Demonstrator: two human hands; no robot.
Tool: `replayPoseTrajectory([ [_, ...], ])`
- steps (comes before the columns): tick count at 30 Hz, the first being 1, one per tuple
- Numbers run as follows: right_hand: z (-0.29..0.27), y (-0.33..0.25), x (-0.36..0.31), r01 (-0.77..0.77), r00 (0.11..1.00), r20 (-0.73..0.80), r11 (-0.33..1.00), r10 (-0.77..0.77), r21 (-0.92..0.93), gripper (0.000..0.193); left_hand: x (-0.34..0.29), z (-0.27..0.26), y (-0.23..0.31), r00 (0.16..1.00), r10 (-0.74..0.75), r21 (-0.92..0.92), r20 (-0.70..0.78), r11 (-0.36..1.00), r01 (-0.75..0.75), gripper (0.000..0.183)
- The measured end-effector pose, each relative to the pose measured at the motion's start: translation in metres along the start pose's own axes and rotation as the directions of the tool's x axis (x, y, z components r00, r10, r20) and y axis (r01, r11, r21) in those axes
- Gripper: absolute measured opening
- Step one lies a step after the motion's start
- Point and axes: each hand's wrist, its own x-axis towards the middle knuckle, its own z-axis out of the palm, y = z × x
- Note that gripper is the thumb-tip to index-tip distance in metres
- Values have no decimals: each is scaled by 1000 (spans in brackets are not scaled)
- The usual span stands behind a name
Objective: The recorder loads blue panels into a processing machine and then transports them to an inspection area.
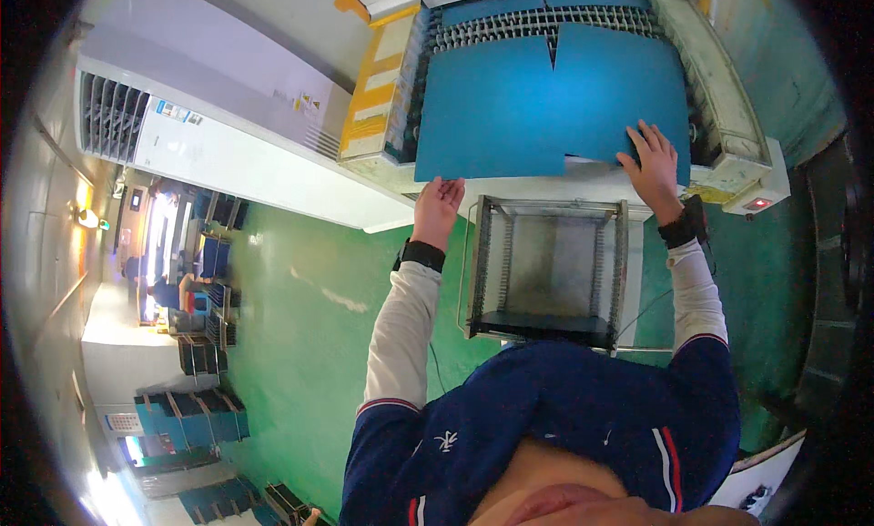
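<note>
Two flat blue panels lie side by side on a roller conveyor (583,18) in front of me. The left blue panel (492,103) reaches over the conveyor's near edge. My left hand (440,207) is at its near left corner, fingers close together and curled at the edge; the thumb is hard to make out. The right blue panel (610,80) sits slightly askew, with a narrow wedge-shaped gap between the two at the far side. My right hand (652,166) rests on its near right part, fingers spread, holding nothing. Dark bands circle both wrists.
A metal slotted rack (482,262) stands between me and the conveyor. A tall white air conditioner (246,153) lies along the left. The conveyor's right side frame (728,116) carries a red-lit switch (757,204). Racks of panels (196,417) stand on the green floor at far left.
</note>
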Motion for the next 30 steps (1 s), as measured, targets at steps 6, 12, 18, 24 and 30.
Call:
replayPoseTrajectory([
  [6,-18,36,11,37,997,73,999,-35,-15,51,32,-16,5,996,15,17,-88,1000,-14,16],
  [12,-13,62,18,42,997,63,999,-41,-9,48,37,14,2,999,47,87,-14,995,-46,15],
  [18,-2,58,43,43,997,69,999,-44,8,47,36,28,13,996,80,178,-32,981,-73,14],
  [24,5,59,61,88,995,41,996,-89,27,47,28,27,17,997,72,152,37,985,-77,20],
  [30,12,62,59,108,994,20,994,-109,12,46,-16,35,-1,1000,-20,321,23,947,12,30],
])
